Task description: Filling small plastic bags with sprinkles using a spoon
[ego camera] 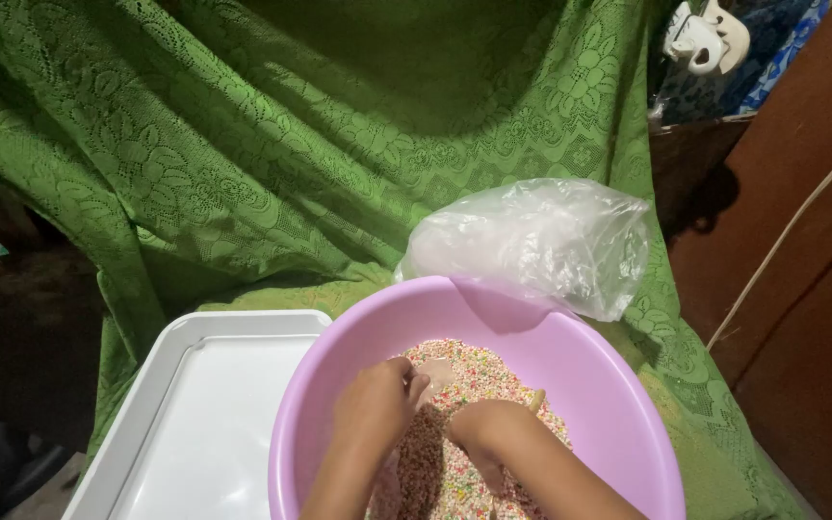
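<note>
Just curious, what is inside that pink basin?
The pink basin holds small multicoloured grains. The left hand and right hand dig into them, hiding the fingertips and the basin's bottom.

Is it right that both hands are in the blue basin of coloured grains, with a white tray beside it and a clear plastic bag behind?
Not quite: the basin is pink-lilac, not blue, as the head view shows. The rest holds: the left hand and right hand are both in the coloured grains, the white tray sits beside the basin, and the clear plastic bag lies behind it.
</note>
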